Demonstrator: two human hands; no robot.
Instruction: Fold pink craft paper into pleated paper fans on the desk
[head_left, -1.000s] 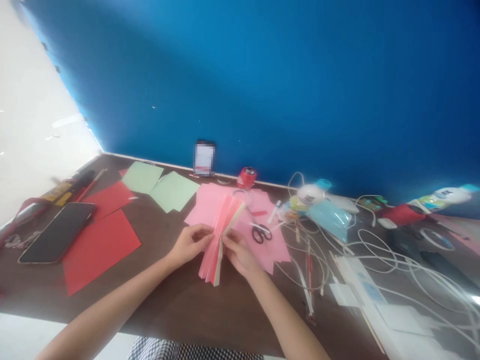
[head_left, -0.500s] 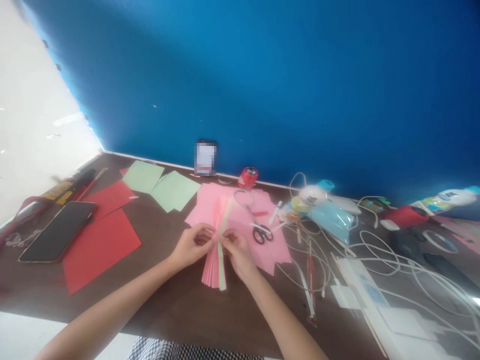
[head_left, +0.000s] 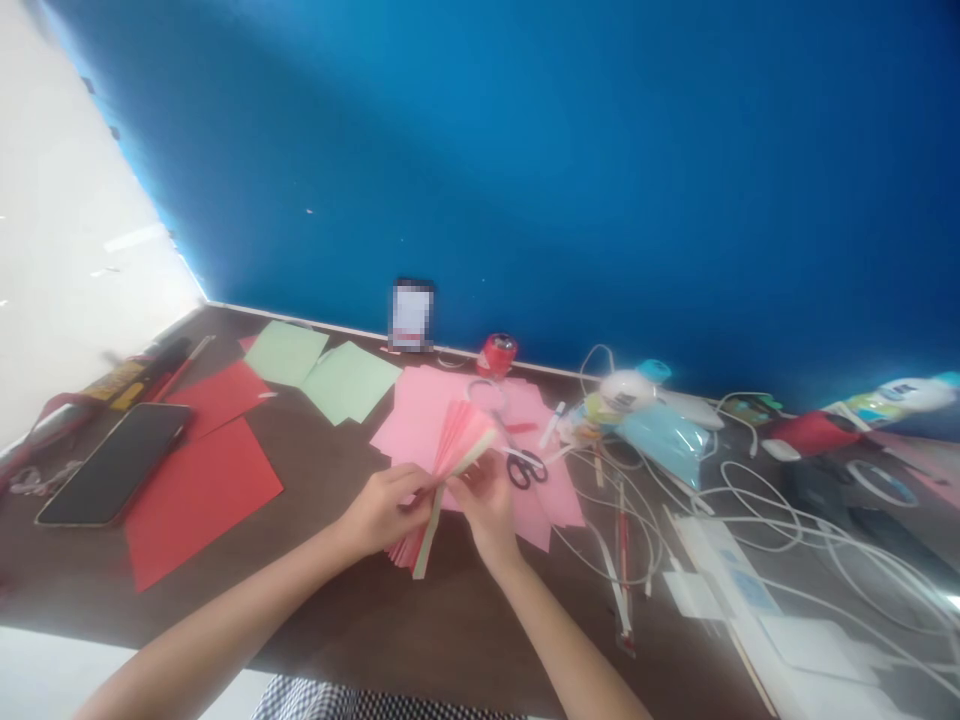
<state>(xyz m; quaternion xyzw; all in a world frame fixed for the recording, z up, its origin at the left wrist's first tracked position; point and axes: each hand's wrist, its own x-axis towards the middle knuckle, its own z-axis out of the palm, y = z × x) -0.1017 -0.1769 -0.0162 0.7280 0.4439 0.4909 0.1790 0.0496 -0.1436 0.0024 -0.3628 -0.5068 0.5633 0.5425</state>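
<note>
A pleated paper fan (head_left: 457, 437), pink with a pale green outer strip, is held above the table, tilted with its top toward the right. My left hand (head_left: 390, 508) pinches it at its narrow middle from the left. From the right, my right hand (head_left: 486, 500) grips the same fan, its fingers partly behind the upper pleats. The folds spread out above and below my fingers. Beneath and beyond lie pink paper sheets (head_left: 420, 400). Black-handled scissors (head_left: 527, 468) rest on those sheets, just right of my right hand.
Green sheets (head_left: 352, 380), red sheets (head_left: 206, 500) and a phone (head_left: 112, 465) lie on the left. A red tape roll (head_left: 496, 353) stands near the blue wall (head_left: 525, 180). To the right are a glue bottle (head_left: 626, 390), tangled white cables (head_left: 765, 510) and a brush (head_left: 622, 540).
The fan has turned from nearly upright to leaning right, its lower end swinging left. My left hand has shifted slightly down; my right hand has turned with the upper pleats.
</note>
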